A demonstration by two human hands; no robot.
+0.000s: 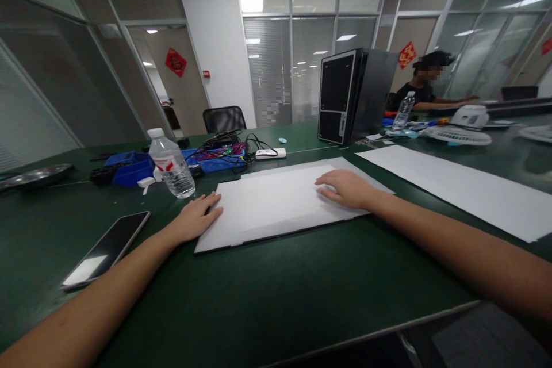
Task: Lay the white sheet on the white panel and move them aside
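Observation:
A flat white sheet with dark edges lies on the green table in front of me. At its left edge rests my left hand, palm down with the fingers stretched forward. My right hand is over the right part of the sheet, fingers extended and a little apart, with no object visible in it. Just beyond my left hand stands a clear plastic water bottle. A dark-screened phone lies beside my left forearm.
Blue trays with cables stand behind the bottle. A black computer tower is further back. To the right lies a long white board, with a white fan-like part beyond it. Another person sits at the far right.

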